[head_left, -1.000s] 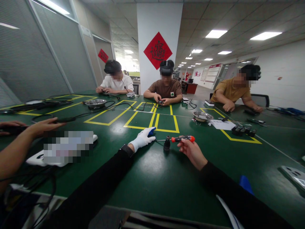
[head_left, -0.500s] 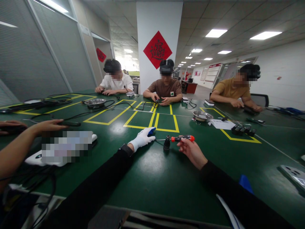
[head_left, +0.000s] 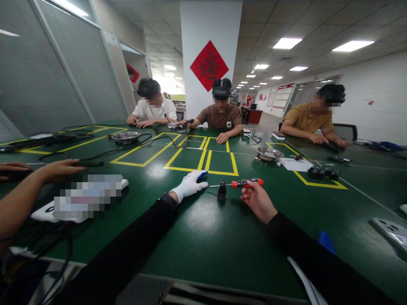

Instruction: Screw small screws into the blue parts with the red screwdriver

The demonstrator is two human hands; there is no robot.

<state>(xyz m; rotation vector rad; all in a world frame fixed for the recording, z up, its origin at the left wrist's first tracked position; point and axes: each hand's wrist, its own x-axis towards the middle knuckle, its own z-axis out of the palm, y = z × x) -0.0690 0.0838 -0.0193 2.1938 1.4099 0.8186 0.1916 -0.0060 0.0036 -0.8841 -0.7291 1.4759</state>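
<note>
Head view: screwdriver handle [head_left: 242, 183] in fingers [head_left: 249, 195] of right hand [head_left: 259, 202].

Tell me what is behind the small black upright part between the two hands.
The screwdriver shaft shows on both sides of the black part, apparently passing behind it; the stretch directly behind is covered.

The only camera sits on the person's head and looks forward and down, with the black sleeves [head_left: 127, 250] close by, the green counter [head_left: 203, 245] ahead, and the ceiling [head_left: 318, 19] up high.
</note>
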